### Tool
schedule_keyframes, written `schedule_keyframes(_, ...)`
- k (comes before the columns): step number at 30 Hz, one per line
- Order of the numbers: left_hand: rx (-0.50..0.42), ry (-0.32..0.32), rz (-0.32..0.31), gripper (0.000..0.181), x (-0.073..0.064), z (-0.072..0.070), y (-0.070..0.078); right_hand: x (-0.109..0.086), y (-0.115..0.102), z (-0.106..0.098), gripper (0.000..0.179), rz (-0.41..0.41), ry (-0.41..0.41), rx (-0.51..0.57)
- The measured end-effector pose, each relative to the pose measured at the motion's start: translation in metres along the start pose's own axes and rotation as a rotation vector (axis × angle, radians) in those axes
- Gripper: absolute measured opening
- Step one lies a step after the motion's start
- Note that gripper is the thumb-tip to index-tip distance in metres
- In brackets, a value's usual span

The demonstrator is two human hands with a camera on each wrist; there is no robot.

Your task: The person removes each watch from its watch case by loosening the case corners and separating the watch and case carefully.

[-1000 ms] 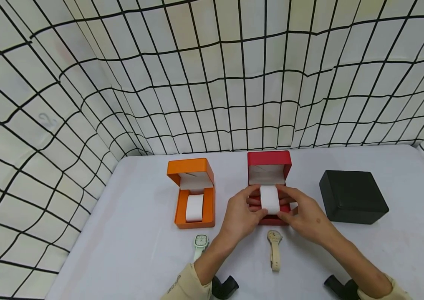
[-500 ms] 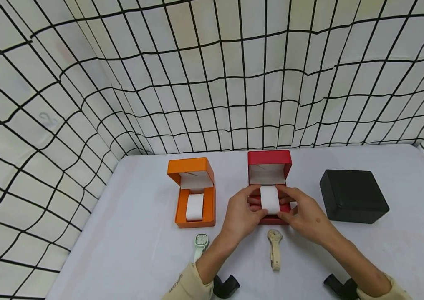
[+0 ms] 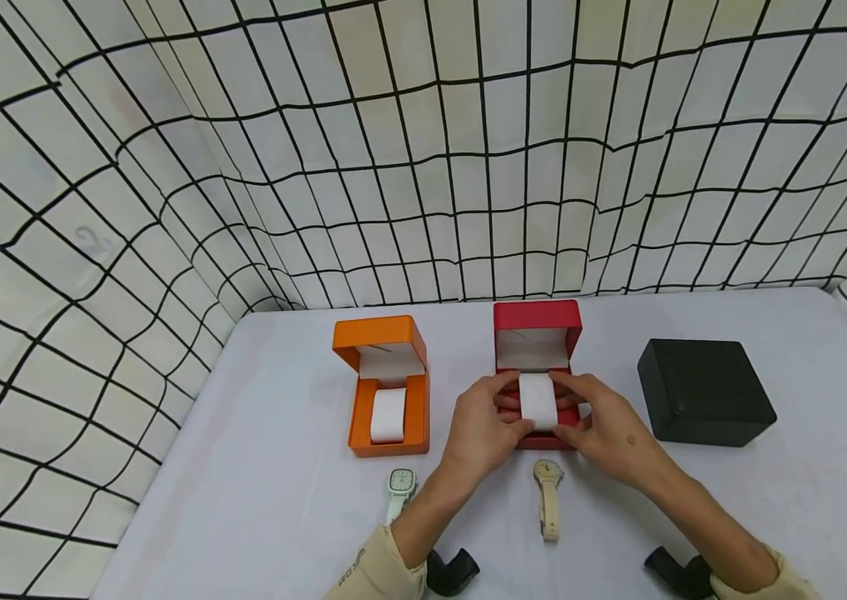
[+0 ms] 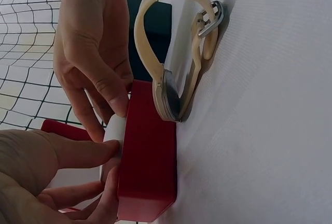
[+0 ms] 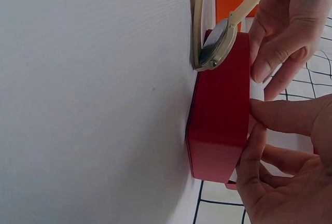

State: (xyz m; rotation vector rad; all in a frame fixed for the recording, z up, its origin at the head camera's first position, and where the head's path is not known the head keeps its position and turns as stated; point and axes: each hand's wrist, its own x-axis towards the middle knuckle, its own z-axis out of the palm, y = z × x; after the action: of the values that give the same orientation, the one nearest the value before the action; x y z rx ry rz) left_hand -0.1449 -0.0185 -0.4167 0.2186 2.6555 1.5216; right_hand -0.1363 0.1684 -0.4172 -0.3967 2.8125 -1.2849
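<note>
My left hand (image 3: pixel 485 427) and my right hand (image 3: pixel 609 429) both hold the white cushion (image 3: pixel 538 402), one from each side, gap between them only as wide as the cushion itself. My thumbs are at its lower corners and my forefingers at its upper ones; the other fingers are bent in along its sides. The cushion is in the opening of the red box (image 3: pixel 538 316), whose lid stands up at the back and shows a pale lining. From the wrists I see it rising a little above the box's front wall; how deep it sits I can't tell.

Just in front of the red box, between my forearms, is the cream watch (image 3: pixel 547 500), its dial end towards the box and its strap buckled into a loop. The pale green watch (image 3: pixel 402 487) lies beside my left forearm, which hides part of its strap.

Left of the red box stands the orange box (image 3: pixel 415 417), also open, with another white pad (image 3: pixel 388 415) inside. To the right, apart from my right hand, sits the black box (image 3: pixel 704 390), closed. Everything is on a white cloth (image 3: pixel 266 467), and behind it rises a black grid of netting (image 3: pixel 492 171) over pale walls.
</note>
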Motion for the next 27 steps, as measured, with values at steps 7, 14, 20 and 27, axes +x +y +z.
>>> schedule_keyframes(7,-0.003,-0.003,0.008,0.062,0.0009,0.0,0.0008,0.001,-0.0006,-0.0002,0.066,0.01,-0.005,-0.023)
schedule_keyframes(14,0.023,0.007,0.031,0.059,0.0003,0.0007,0.0007,0.0027,-0.0001,0.0005,0.063,0.035,-0.014,-0.03)
schedule_keyframes(20,0.048,0.009,0.036,0.058,0.0013,0.0,0.0007,0.004,-0.0022,0.0014,0.062,0.053,-0.012,-0.044)
schedule_keyframes(27,0.09,-0.014,0.011,0.058,0.0027,-0.0024,0.0027,0.005,-0.0026,0.003,0.062,0.054,-0.003,-0.057)
